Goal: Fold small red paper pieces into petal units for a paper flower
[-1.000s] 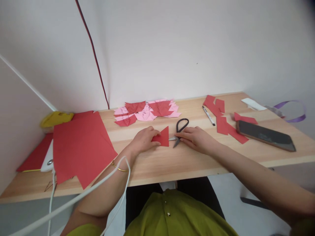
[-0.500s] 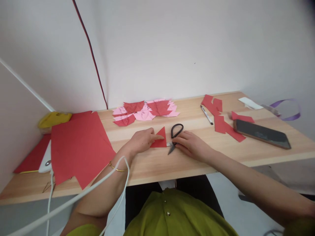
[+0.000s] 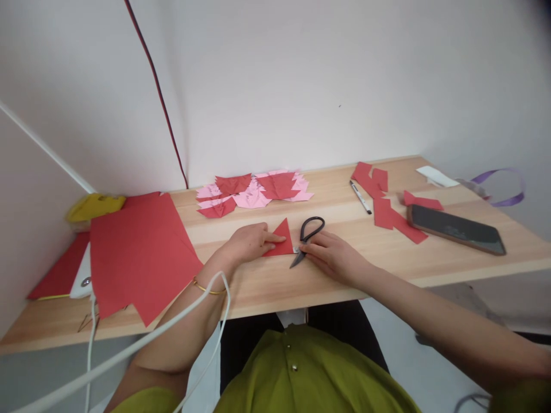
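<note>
Red triangle (image 3: 283,246) lies partly beneath the left grip (image 3: 248,243).

– What's different about my left hand (image 3: 247,244)?
– A second ago you had it curled at the left side of the red paper triangle (image 3: 283,246); now your index finger (image 3: 274,237) is stretched out over its face.
– And my right hand (image 3: 332,256)?
– You have brought the scissors (image 3: 303,238) closer to the triangle, and a shorter bit of blade (image 3: 296,250) shows beside its edge.
</note>
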Available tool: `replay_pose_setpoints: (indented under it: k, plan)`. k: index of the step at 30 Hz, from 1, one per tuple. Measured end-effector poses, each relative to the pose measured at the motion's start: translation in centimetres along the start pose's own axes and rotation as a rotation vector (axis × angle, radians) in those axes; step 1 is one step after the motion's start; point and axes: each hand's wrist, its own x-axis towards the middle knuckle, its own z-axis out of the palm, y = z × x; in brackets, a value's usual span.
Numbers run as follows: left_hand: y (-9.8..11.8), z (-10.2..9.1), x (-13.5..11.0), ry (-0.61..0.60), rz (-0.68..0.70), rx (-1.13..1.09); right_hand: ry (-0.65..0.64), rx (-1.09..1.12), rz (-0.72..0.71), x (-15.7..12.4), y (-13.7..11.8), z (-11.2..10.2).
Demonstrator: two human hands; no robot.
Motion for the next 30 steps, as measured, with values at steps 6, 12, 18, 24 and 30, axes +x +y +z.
replay_pose_setpoints:
  k: [6, 12, 18, 24, 30]
  plan:
    - [-0.2, 0.1, 0.1, -0.008, 0.003, -0.012, 0.018, -0.022, 0.084, -0.8, -0.4, -0.2]
    - [-0.5, 0.3, 0.5, 0.048, 0.075, -0.061, 0.008, -0.05, 0.088, 0.5, -1.3, 0.3]
    - [-1.0, 0.9, 0.0, 0.122, 0.114, 0.019, -0.011, -0.014, 0.035, 1.0, -1.3, 0.4]
    - [-0.2, 2.0, -1.4, 0.225, 0.005, 0.124, -0.024, -0.02, 0.026, 0.3, -1.1, 0.0]
    - [-0.2, 2.6, -1.5, 0.261, 0.01, 0.139, -0.006, -0.048, 0.056, 0.5, -1.9, 0.5]
